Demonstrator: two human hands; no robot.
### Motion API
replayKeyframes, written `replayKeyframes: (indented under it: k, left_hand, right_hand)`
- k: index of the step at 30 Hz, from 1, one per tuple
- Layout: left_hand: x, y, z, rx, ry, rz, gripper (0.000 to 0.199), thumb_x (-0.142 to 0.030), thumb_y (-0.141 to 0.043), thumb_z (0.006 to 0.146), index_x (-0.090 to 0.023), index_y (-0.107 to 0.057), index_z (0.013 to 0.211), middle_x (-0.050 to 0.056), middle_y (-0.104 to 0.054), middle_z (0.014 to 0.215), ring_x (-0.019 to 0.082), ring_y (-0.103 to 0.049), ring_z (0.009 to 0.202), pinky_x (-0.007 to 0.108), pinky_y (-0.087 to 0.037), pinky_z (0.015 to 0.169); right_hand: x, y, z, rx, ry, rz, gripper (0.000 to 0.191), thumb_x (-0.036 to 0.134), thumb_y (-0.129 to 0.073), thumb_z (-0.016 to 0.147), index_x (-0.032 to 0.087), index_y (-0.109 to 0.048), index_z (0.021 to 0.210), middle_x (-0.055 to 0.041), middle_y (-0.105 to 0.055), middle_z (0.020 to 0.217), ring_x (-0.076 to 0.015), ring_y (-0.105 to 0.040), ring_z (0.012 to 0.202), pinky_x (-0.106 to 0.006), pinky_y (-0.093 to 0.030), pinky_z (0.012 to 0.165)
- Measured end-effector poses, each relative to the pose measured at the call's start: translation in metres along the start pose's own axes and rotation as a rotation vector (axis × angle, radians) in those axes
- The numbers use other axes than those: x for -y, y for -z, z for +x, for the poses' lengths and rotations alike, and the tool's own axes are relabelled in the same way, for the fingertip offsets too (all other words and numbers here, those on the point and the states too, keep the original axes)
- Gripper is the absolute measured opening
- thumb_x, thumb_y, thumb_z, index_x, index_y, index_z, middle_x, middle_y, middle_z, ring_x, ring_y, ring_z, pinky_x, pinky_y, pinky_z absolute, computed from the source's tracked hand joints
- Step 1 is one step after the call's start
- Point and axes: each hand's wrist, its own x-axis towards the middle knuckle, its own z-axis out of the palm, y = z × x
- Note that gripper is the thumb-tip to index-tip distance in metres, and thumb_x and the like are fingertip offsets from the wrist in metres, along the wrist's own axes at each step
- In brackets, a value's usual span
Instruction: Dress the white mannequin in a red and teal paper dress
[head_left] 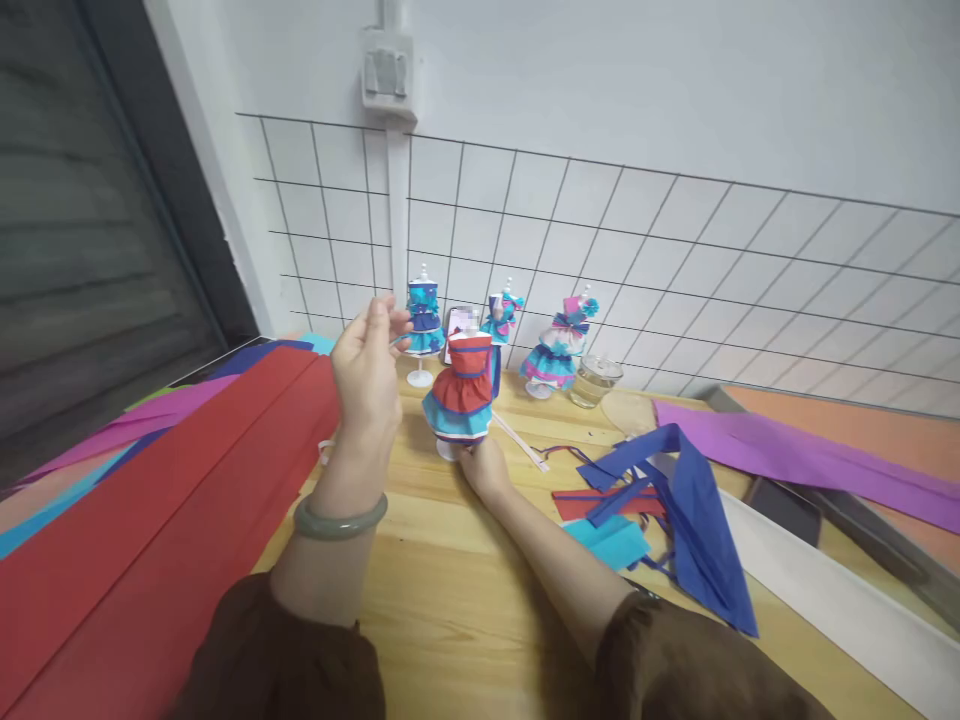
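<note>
A small dress form (463, 385) wears a red paper-like dress with a dark blue belt and a light blue lower ruffle. My right hand (486, 472) grips it low, near its white round base; the fingers are mostly hidden behind the skirt. My left hand (369, 370) is raised to the left of it, fingers loosely bent and apart, with nothing visible in them. Just beyond the left hand stands a dress form in a blue dress (424, 320). Behind the red dress, partly covered, is another in blue and pink (504, 318).
A pink, white and blue dress (556, 352) stands beside a glass bowl (596, 380). Blue strips (686, 510) and light blue pieces (607, 540) lie right; long red sheets (172, 500) lie left. A phone (459, 322) leans behind, before a wire grid (645, 240).
</note>
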Motion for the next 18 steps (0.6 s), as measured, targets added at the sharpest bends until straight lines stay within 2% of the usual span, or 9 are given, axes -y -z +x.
replayKeyframes:
  k: [4, 8, 11, 15, 18]
  left_hand:
    - [-0.003, -0.003, -0.001, -0.012, -0.013, -0.001, 0.028, -0.045, -0.058, 0.080, -0.020, -0.067, 0.090, 0.005, -0.065, 0.082, 0.015, -0.062, 0.078, 0.027, -0.051, 0.068]
    - [-0.008, -0.006, -0.005, 0.009, -0.032, 0.036, 0.020, -0.041, -0.062, 0.078, -0.024, -0.068, 0.088, 0.003, -0.064, 0.081, 0.015, -0.061, 0.078, 0.029, -0.051, 0.069]
    - [-0.010, -0.011, -0.011, 0.032, -0.040, 0.065, 0.017, -0.037, -0.067, 0.075, -0.025, -0.068, 0.086, 0.002, -0.063, 0.077, 0.014, -0.060, 0.074, 0.029, -0.050, 0.069]
    - [-0.012, -0.023, -0.023, 0.071, -0.063, 0.069, 0.015, -0.034, -0.068, 0.074, -0.024, -0.069, 0.085, 0.000, -0.062, 0.070, 0.012, -0.059, 0.067, 0.030, -0.050, 0.070]
    - [-0.016, -0.035, -0.039, 0.108, -0.103, 0.086, 0.013, -0.036, -0.064, 0.078, -0.024, -0.069, 0.077, -0.001, -0.063, 0.068, 0.013, -0.060, 0.067, 0.030, -0.051, 0.071]
  right_hand:
    - [-0.004, 0.009, -0.014, 0.068, -0.041, 0.017, 0.030, 0.030, -0.055, 0.089, 0.017, -0.054, 0.117, -0.0077, -0.058, 0.117, -0.0207, -0.060, 0.096, -0.040, -0.051, 0.080]
    - [-0.017, 0.038, -0.040, 0.076, -0.094, 0.033, 0.030, 0.030, -0.054, 0.090, 0.016, -0.054, 0.117, -0.0077, -0.058, 0.116, -0.0201, -0.061, 0.095, -0.040, -0.052, 0.079]
    - [-0.033, 0.080, -0.062, 0.002, -0.106, -0.009, 0.031, 0.032, -0.054, 0.090, 0.017, -0.054, 0.117, -0.0081, -0.058, 0.116, -0.0203, -0.060, 0.095, -0.040, -0.052, 0.077]
    - [-0.064, 0.156, -0.090, -0.206, -0.118, -0.174, 0.028, 0.031, -0.053, 0.090, 0.017, -0.056, 0.114, -0.0075, -0.059, 0.114, -0.0196, -0.061, 0.095, -0.040, -0.050, 0.081]
    - [-0.091, 0.202, -0.108, -0.374, -0.202, -0.348, 0.035, 0.032, -0.055, 0.084, 0.014, -0.057, 0.114, -0.0142, -0.063, 0.108, -0.0296, -0.059, 0.099, -0.042, -0.044, 0.084]
